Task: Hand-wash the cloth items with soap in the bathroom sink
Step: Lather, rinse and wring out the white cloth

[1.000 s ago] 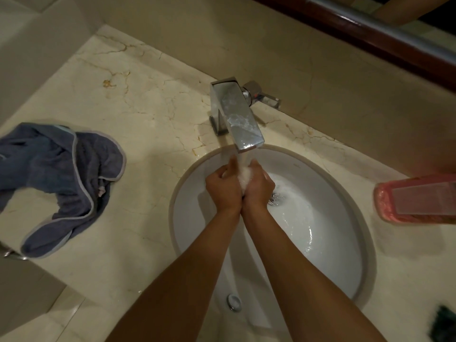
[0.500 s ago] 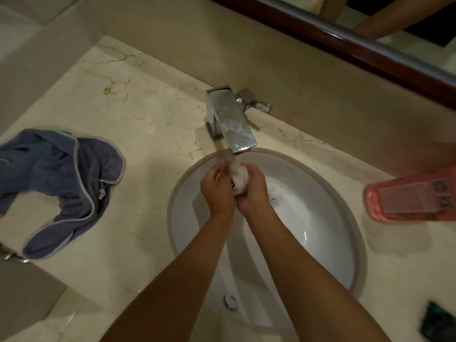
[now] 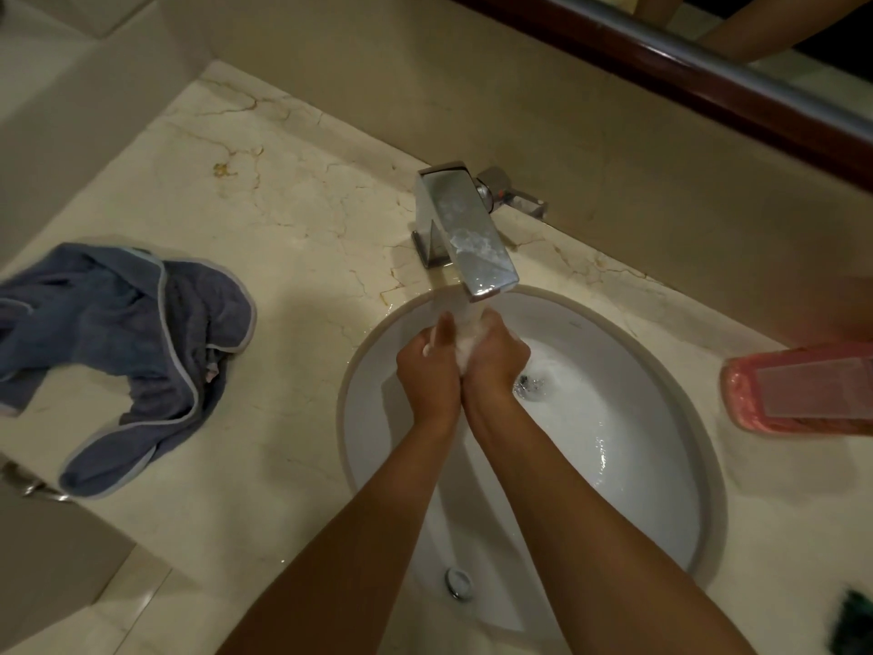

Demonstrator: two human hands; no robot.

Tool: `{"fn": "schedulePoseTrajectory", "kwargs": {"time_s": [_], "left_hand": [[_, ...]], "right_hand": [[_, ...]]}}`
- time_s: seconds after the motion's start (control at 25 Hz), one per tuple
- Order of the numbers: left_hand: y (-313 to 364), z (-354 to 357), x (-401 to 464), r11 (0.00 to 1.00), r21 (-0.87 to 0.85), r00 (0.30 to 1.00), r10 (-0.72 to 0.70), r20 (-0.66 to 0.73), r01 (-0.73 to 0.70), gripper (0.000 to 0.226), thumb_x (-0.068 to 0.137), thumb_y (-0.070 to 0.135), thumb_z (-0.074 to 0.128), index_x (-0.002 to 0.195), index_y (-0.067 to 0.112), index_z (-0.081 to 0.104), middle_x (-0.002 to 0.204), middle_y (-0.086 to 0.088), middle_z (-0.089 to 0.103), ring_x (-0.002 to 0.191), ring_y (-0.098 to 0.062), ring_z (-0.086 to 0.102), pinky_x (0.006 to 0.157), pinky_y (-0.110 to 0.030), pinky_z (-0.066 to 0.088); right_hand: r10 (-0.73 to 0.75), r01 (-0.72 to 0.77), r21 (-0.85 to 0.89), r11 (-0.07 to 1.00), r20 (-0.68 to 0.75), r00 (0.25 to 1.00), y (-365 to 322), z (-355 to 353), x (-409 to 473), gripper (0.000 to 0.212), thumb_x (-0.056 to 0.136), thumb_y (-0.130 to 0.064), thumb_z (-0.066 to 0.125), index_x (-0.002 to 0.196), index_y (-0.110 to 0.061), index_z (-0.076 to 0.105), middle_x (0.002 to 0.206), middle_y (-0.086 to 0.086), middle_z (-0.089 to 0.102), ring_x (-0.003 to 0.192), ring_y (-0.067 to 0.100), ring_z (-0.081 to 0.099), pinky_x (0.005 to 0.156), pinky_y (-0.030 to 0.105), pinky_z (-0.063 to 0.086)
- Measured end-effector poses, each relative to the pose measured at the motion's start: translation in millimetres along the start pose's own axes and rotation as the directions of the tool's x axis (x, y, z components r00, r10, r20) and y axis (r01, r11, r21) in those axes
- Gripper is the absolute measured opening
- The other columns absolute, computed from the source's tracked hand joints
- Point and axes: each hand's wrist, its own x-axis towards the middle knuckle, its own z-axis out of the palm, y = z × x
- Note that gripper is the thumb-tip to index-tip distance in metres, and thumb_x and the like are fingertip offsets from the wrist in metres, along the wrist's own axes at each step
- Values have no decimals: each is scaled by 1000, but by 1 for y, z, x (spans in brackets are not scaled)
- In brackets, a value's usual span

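Note:
Over the white oval sink (image 3: 661,489), my left hand (image 3: 425,371) and my right hand (image 3: 496,364) are pressed together. Between them they squeeze a small white cloth (image 3: 465,345), mostly hidden by the fingers. Water runs from the chrome tap (image 3: 467,238) straight onto the cloth and swirls around the drain (image 3: 531,385). Soap foam clings to the top of the tap. A blue-grey towel (image 3: 123,352) with a pale trim lies crumpled on the marble counter (image 3: 283,229), far left of the sink.
A pink soap bottle (image 3: 803,390) lies on its side on the counter right of the sink. A dark green object (image 3: 855,616) shows at the bottom right edge. The mirror frame (image 3: 708,78) runs along the wall behind the tap.
Both hands stayed under the running water, kneading the white cloth. The fingers have shifted slightly around it. The view has drifted a little.

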Motion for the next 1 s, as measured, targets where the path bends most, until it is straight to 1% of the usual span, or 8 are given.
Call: {"fn": "schedulePoseTrajectory", "kwargs": {"time_s": [0.12, 0.24, 0.4, 0.52, 0.68, 0.76, 0.92, 1.0], "left_hand": [[0, 0, -2, 1000, 4, 1000, 16, -1, -16, 33, 99, 32, 65, 69, 18, 67, 63, 4, 68, 63, -7, 66, 61, -24, 52], [-2, 3, -2, 999, 20, 999, -27, 25, 26, 31, 99, 35, 64, 75, 16, 70, 69, 0, 72, 68, -11, 70, 65, -27, 55], [-1, 8, 8, 987, 58, 987, -154, 54, 151, 44, 90, 53, 69, 63, 18, 66, 59, 1, 66, 64, -18, 67, 67, -32, 54], [-1, 12, 14, 988, 41, 987, -154, 36, 152, 38, 92, 38, 72, 62, 17, 66, 62, -1, 68, 68, -20, 69, 74, -37, 57], [-3, 15, 9, 993, 120, 1000, -19, 5, 18, 42, 95, 28, 70, 57, 17, 58, 56, 3, 62, 59, -9, 62, 65, -27, 50], [-4, 15, 8, 989, 146, 1000, 22, 3, -22, 43, 97, 29, 68, 57, 15, 57, 56, 2, 61, 55, -3, 58, 60, -21, 47], [1, 14, 6, 989, 130, 998, 61, 13, -63, 47, 97, 35, 66, 55, 19, 53, 49, 10, 53, 49, 2, 50, 58, -19, 43], [3, 14, 2, 993, 111, 999, 45, 18, -47, 48, 99, 32, 64, 54, 21, 50, 42, 14, 48, 45, 3, 47, 55, -14, 40]], "right_hand": [[-10, 10, -39, 999, -9, 1000, -1, 1, 5, 28, 89, -12, 63, 63, -10, 53, 53, 0, 57, 51, 16, 57, 52, 25, 48], [2, -2, -7, 1000, -13, 1000, 4, -3, 8, 25, 92, -18, 65, 70, -8, 60, 67, 10, 64, 63, 24, 64, 65, 35, 54], [-103, 107, -83, 991, 42, 994, 13, -19, 10, 29, 102, -31, 54, 83, -12, 66, 80, 7, 70, 75, 19, 68, 64, 28, 55], [-169, 183, -180, 967, 86, 982, 13, -32, 9, 25, 103, -31, 53, 88, -24, 71, 93, 5, 75, 89, 19, 71, 76, 30, 58], [35, -29, -66, 997, 95, 995, 5, -37, 8, 16, 96, -31, 62, 91, -21, 74, 88, 2, 75, 78, 14, 71, 63, 28, 57], [87, -84, -33, 996, 91, 992, 5, -39, 9, 19, 94, -34, 62, 93, -18, 73, 91, 6, 74, 82, 17, 70, 63, 29, 57], [-181, 177, -92, 980, -39, 983, -5, -44, 7, 16, 92, -27, 62, 84, -21, 74, 89, -2, 74, 91, 16, 68, 83, 35, 54], [-382, 379, -112, 919, -11, 924, -24, -43, 2, 19, 98, -26, 56, 101, -24, 75, 105, -6, 74, 103, 7, 66, 96, 30, 51]]}}
